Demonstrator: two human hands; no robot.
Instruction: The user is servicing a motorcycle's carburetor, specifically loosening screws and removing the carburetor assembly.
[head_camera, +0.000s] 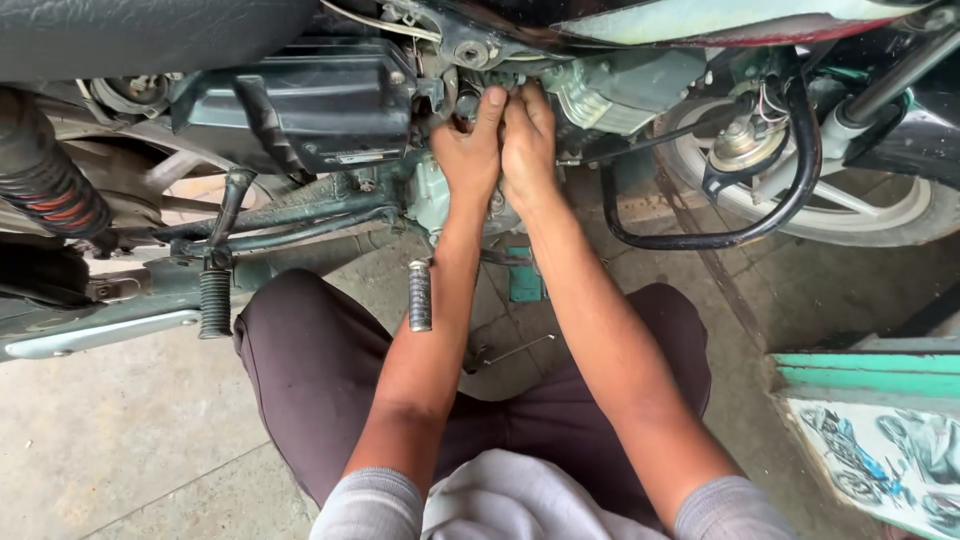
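A motorcycle stands side-on before me, its engine in the upper middle. My left hand and my right hand are pressed together against the engine area just behind the cylinder, fingers curled onto a small part that the fingers hide. Both forearms reach straight up from my lap. A black side cover sits left of the hands. Whether either hand grips a tool or part cannot be made out.
A ribbed footpeg and a kick lever with rubber peg stick out below. A black crash guard loops at right before the front wheel. A red rear spring is far left. A green box lies lower right.
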